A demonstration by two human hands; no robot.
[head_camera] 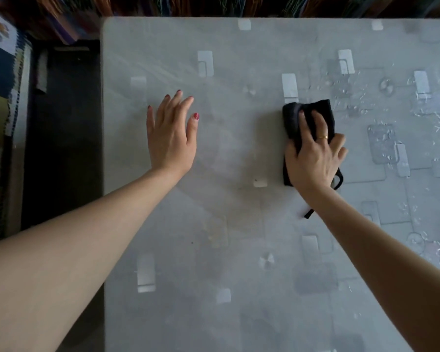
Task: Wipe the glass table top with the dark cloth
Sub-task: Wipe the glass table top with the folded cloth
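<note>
Two hands are out over the glass table [239, 237], seen from above. Our left hand [172, 137] lies open and flat on the glass at centre-left, fingers spread and pointing to the far side, holding nothing. Our right hand [315, 158] is to the right of it, well apart, pressing down on the dark cloth [308, 115] w/ fingers curled over it and gripping it; a ring [323, 137] shows on one finger. Cloth is bunched under the palm, its far end sticking out past the fingertips, and a thin strap or loose end [309, 214] trails toward the near side by the wrist. Glass to the right of the cloth shows wet drops and streaks [381, 141]; the left part looks dull and hazy. Beyond the table's left edge we see dark floor [61, 135] and patterned fabric [0, 72].
</note>
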